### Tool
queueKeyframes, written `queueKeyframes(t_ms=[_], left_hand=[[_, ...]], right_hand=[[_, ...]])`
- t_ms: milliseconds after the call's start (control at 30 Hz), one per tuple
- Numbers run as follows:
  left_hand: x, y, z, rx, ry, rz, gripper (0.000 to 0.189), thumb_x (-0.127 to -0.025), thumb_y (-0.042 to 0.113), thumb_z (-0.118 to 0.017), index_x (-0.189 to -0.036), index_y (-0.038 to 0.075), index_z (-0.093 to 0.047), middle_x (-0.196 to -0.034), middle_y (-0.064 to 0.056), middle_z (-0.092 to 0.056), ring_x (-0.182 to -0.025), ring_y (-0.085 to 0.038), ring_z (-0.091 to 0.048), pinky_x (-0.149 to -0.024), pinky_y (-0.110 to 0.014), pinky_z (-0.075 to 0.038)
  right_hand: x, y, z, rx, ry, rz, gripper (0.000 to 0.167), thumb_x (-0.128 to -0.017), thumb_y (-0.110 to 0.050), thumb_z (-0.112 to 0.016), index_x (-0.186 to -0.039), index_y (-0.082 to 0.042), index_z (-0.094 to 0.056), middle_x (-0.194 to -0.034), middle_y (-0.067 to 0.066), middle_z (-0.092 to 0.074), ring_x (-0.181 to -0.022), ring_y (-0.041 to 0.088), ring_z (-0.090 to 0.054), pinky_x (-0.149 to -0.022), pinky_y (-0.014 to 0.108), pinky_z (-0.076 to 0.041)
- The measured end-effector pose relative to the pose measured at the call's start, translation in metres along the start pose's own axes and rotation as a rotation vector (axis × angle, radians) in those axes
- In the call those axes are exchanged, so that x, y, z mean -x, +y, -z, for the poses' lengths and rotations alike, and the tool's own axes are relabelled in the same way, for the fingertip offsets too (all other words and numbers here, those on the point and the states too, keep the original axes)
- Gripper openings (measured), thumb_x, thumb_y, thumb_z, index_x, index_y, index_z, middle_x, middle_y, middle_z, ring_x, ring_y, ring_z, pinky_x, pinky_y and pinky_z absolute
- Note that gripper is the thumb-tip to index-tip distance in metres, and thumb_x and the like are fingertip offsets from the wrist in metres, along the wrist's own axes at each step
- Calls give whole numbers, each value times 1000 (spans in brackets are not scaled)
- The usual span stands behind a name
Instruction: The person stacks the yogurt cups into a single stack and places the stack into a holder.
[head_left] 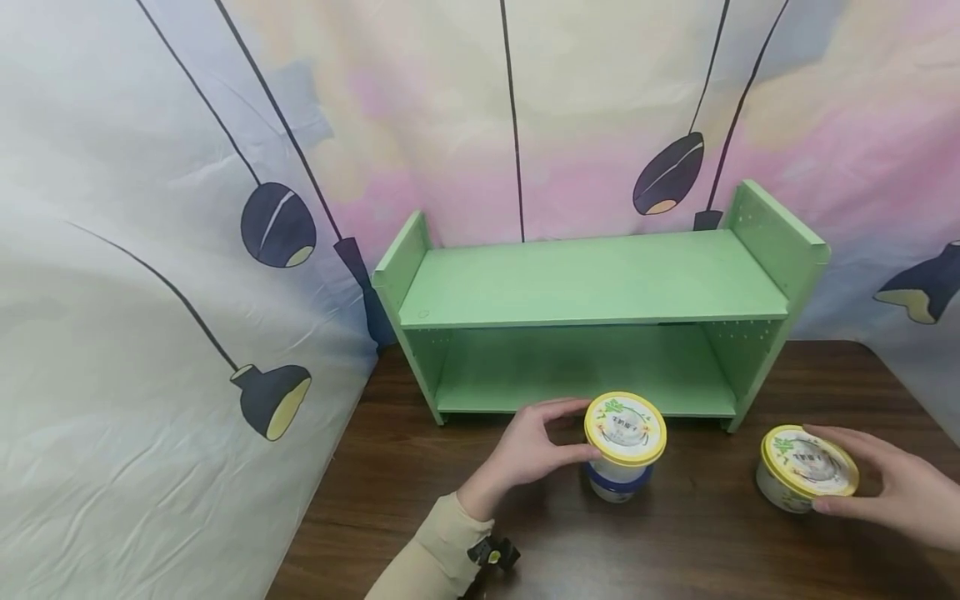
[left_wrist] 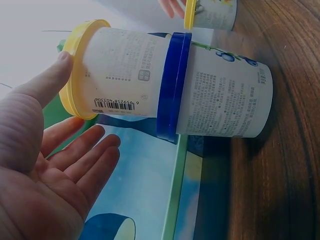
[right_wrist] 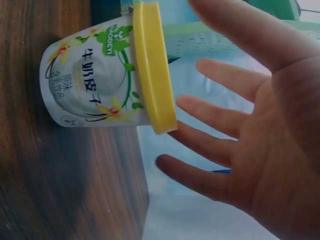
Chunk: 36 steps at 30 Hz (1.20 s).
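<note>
Two tubs stand stacked on the table: a yellow-lidded white tub (head_left: 626, 429) on top of a blue-lidded tub (left_wrist: 222, 90). My left hand (head_left: 536, 446) holds the upper tub by its yellow lid, thumb on the near side and a finger on the far side. To the right, another yellow-lidded tub (right_wrist: 92, 75), printed with yellow flowers and green leaves, sits upright on the table. My right hand (right_wrist: 260, 135) is around its lid, with fingers spread and fairly straight. Contact there is hard to judge; in the right wrist view the thumb appears apart from the lid.
A green two-level shelf (head_left: 600, 279) stands behind the tubs, near the back of the dark wooden table (head_left: 697, 550). A printed cloth (head_left: 450, 117) with lamp drawings hangs behind and to the left.
</note>
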<state>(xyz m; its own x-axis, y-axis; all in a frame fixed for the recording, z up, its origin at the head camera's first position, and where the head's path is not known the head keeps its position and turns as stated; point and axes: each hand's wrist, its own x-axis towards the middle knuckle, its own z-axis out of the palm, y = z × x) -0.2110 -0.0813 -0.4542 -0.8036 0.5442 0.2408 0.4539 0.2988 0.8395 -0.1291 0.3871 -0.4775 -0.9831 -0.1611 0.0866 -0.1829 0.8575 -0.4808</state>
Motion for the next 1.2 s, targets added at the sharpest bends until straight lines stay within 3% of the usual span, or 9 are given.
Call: queueKeyframes(t_ms=[167, 567, 767, 1000, 1200], left_hand=[[1, 1, 0, -2, 1, 4, 65, -86, 32, -94, -144, 17, -70, -141, 10, -68, -132, -7, -61, -108, -26, -51], [1, 3, 0, 14, -2, -8, 64, -87, 29, -93, -145, 17, -69, -141, 9, -68, -129, -7, -62, -107, -26, -51], [1, 2, 0, 19, -4, -2, 64, -87, 29, -93, -145, 17, -69, -142, 10, -67, -130, -7, -62, -108, -26, -51], [1, 1, 0, 24, -2, -5, 65, -87, 29, -93, -146, 17, -68, -143, 10, -67, -131, -7, -61, -108, -27, -51], [1, 0, -1, 22, -1, -6, 65, -87, 30, -93, -146, 19, -68, -142, 11, -67, -131, -6, -61, -108, -27, -51]], right_hand=[[-4, 1, 1, 34, -59, -26, 111, -76, -43, -98, -156, 9, -41, -146, 46, -40, -124, 70, -41, -86, 84, -41], [-9, -1, -2, 100, -113, -60, 114, -78, -47, -95, -155, 14, -37, -139, 52, -44, -120, 71, -46, -88, 80, -45], [-8, -3, -2, 121, -113, -98, 116, -79, -55, -92, -151, 18, -39, -132, 53, -45, -114, 69, -51, -84, 76, -48], [-9, -9, -4, 116, -90, -119, 120, -80, -53, -92, -147, 28, -33, -127, 55, -44, -108, 67, -53, -80, 71, -51], [-9, -17, -1, 128, -74, -161, 119, -77, -61, -91, -142, 27, -43, -125, 54, -46, -107, 67, -53, -79, 72, -50]])
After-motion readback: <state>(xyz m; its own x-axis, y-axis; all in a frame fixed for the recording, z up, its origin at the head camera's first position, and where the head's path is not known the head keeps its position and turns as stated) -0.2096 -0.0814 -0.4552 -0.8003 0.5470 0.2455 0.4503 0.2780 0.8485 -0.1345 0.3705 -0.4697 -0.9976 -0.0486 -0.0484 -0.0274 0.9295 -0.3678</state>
